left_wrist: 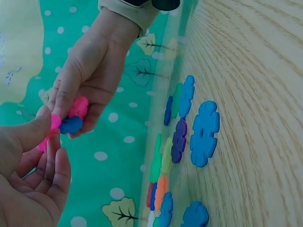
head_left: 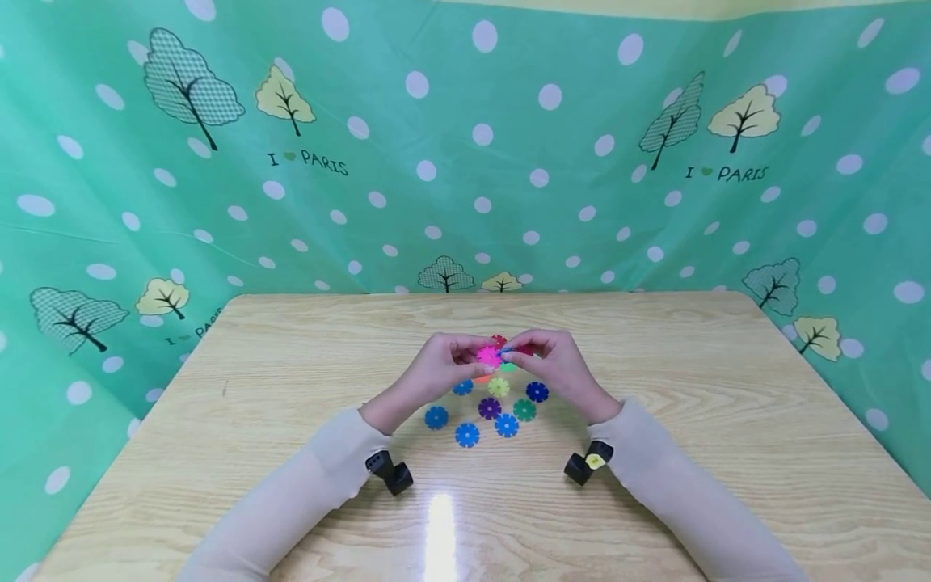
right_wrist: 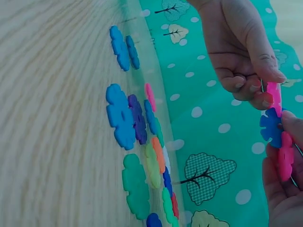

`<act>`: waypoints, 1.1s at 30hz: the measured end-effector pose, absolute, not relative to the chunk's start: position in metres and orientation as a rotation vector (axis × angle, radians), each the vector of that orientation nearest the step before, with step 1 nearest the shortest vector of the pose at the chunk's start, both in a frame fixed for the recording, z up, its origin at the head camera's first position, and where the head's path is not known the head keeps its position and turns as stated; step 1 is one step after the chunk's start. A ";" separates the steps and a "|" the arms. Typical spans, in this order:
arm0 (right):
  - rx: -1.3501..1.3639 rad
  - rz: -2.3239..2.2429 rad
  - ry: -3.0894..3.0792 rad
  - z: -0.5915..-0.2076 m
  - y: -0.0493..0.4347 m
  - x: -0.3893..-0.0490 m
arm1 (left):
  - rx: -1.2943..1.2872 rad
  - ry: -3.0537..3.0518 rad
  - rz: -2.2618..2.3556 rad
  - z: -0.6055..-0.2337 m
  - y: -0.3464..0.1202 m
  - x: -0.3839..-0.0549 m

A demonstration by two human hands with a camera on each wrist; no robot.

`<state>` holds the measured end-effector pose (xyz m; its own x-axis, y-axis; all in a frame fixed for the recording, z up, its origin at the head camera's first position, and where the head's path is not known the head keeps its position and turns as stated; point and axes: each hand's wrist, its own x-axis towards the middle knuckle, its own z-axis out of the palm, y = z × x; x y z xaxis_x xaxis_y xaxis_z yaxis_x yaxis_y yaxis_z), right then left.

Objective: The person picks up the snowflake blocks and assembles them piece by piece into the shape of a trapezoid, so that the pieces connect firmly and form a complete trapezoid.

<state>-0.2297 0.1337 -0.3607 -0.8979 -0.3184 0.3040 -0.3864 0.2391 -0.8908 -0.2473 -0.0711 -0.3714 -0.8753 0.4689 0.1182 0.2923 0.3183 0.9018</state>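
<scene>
My left hand (head_left: 440,368) pinches a bright pink notched disc (head_left: 489,356) between thumb and fingers, above the tabletop. My right hand (head_left: 553,361) faces it and grips a blue notched disc (right_wrist: 271,126) together with a second pink disc (right_wrist: 286,156). In the right wrist view the three pieces form a short chain, the blue one in the middle with its edge at the first pink disc. The left wrist view shows the fingertips of both hands close together around these pieces; part of the second pink disc is covered by the right fingers.
Several notched discs lie loosely grouped on the wooden table (head_left: 291,485) below the hands, among them a purple disc (head_left: 490,409), a green disc (head_left: 524,410), a yellow-green disc (head_left: 499,387) and a dark blue disc (head_left: 537,392). A green dotted curtain (head_left: 465,194) hangs behind.
</scene>
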 end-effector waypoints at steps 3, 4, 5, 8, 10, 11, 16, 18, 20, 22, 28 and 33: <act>0.694 1.767 -2.435 -0.361 0.133 -0.230 | 0.668 2.403 1.616 -0.370 -0.071 -0.248; 0.691 1.759 -2.441 -0.362 0.133 -0.230 | 0.655 2.400 1.623 -0.370 -0.070 -0.248; 0.686 1.757 -2.444 -0.362 0.133 -0.230 | 0.642 2.396 1.631 -0.370 -0.071 -0.248; 0.675 1.744 -2.451 -0.362 0.133 -0.231 | 0.629 2.388 1.642 -0.372 -0.074 -0.249; 0.658 1.742 -2.451 -0.368 0.135 -0.235 | 0.638 2.382 1.633 -0.374 -0.078 -0.250; 0.651 1.741 -2.450 -0.371 0.136 -0.237 | 0.644 2.383 1.624 -0.376 -0.081 -0.251; 0.614 1.729 -2.452 -0.385 0.141 -0.248 | 0.631 2.386 1.584 -0.384 -0.101 -0.253; 0.618 1.732 -2.447 -0.386 0.141 -0.248 | 0.598 2.372 1.588 -0.388 -0.110 -0.254; 0.625 1.736 -2.439 -0.387 0.142 -0.248 | 0.570 2.370 1.579 -0.391 -0.117 -0.255; 0.635 1.739 -2.434 -0.387 0.142 -0.248 | 0.542 2.370 1.560 -0.394 -0.124 -0.257; 0.652 1.768 -2.449 -0.388 0.140 -0.248 | 0.478 2.435 1.428 -0.403 -0.138 -0.263; 0.636 1.776 -2.470 -0.389 0.139 -0.247 | 0.378 2.450 1.387 -0.409 -0.144 -0.271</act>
<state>-0.2475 0.1389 -0.3891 -0.9158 -0.3060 0.2603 -0.3442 0.2634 -0.9012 -0.2707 -0.1442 -0.4088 -0.9203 0.3693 -0.1290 0.0794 0.4992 0.8628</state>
